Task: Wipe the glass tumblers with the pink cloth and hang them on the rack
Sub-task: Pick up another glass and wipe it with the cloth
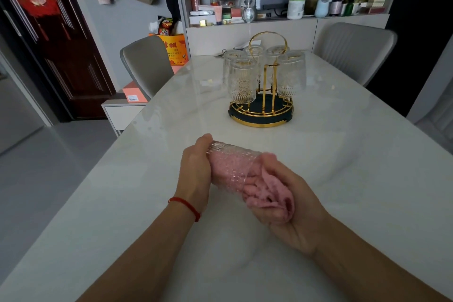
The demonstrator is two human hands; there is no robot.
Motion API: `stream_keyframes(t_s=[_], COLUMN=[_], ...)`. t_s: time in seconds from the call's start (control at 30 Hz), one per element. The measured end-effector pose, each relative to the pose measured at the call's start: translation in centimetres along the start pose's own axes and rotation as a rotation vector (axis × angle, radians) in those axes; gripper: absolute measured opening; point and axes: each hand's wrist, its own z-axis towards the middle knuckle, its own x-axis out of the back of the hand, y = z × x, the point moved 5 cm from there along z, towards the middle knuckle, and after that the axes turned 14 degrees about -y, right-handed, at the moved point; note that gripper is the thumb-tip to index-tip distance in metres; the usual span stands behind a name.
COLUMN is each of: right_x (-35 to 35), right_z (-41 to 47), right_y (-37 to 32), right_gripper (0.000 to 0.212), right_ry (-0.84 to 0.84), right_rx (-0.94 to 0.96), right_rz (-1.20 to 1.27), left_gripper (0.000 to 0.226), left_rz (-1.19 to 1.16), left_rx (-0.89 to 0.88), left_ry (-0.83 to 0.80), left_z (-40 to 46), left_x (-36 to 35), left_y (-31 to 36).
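Above the near part of the table my left hand (196,171) grips a ribbed glass tumbler (228,167) lying on its side, its base toward the left. The pink cloth (267,193) is stuffed into the tumbler's mouth, and my right hand (289,206) holds the bunched part that sticks out. Farther back stands the gold wire rack (263,108) with a dark round base. Several tumblers (242,81) hang upside down on it.
The white marble table (343,154) stretches ahead. Grey chairs stand at the back left (147,64) and back right (355,49). Behind the table a shelf (282,17) holds bottles and boxes. A low side cabinet (125,105) sits left of the table.
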Motion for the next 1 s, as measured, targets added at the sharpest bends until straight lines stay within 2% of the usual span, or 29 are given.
stream_keyframes(t_s=[0.07, 0.13, 0.27, 0.33, 0.4, 0.47, 0.53, 0.63, 0.7, 0.77, 0.8, 0.87, 0.93, 1.0], right_x=[0.4, 0.7, 0.4, 0.5, 0.5, 0.6, 0.6, 0.0, -0.3, -0.7, -0.9, -0.7, -0.2, 0.1], right_z=[0.2, 0.1, -0.6, -0.7, -0.5, -0.2, -0.2, -0.2, -0.4, -0.7, -0.8, -1.1, -1.1, -0.9], right_y=[0.0, -0.4, -2.0, -2.2, -1.7, -0.7, 0.4, 0.5, 0.1, -0.6, -1.0, -1.9, -2.4, -2.3], right_gripper=[0.06, 0.052, 0.06, 0.06, 0.061, 0.063, 0.06, 0.058, 0.055, 0.052, 0.053, 0.059, 0.067, 0.078], right_ry=[0.006, 0.057, 0.139, 0.199, 0.213, 0.204, 0.179, 0.077, 0.07, 0.063, 0.067, 0.088, 0.127, 0.162], right_rx=[-0.012, -0.028, 0.002, -0.007, -0.014, -0.039, -0.057, 0.005, 0.082, 0.131, 0.13, 0.101, 0.057, 0.02], right_rz=[-0.099, -0.22, -0.47, -0.597, -0.66, -0.539, -0.238, 0.097, 0.255, 0.302, 0.265, 0.065, -0.287, -0.644], left_gripper=[0.059, 0.05, 0.043, 0.036, 0.03, 0.029, 0.033, 0.037, 0.038, 0.043, 0.043, 0.044, 0.052, 0.056], left_rz=[0.044, 0.094, 0.364, 0.354, 0.341, 0.378, 0.358, 0.35, 0.383, 0.419, 0.429, 0.376, 0.188, 0.161], left_rx=[-0.032, -0.029, 0.163, 0.239, 0.258, 0.184, 0.055, -0.124, -0.31, -0.495, -0.529, -0.433, -0.17, 0.053], left_ry=[-0.005, -0.051, -0.294, -0.372, -0.314, -0.146, -0.076, -0.059, -0.078, -0.133, -0.175, -0.294, -0.462, -0.524], left_z=[0.0, 0.2, 0.1, -0.2, -0.5, -0.4, -0.4, -0.3, -0.6, -0.9, -0.8, -0.5, 0.1, 0.1], left_x=[0.0, -0.2, 0.3, 0.6, 0.3, 0.1, -0.3, -0.3, -0.3, -0.7, -0.7, -0.6, -0.5, -0.6], left_y=[0.0, -0.1, 1.1, 1.2, 1.0, 0.7, 0.8, 1.0, 1.3, 1.6, 1.5, 1.3, 0.7, 0.1])
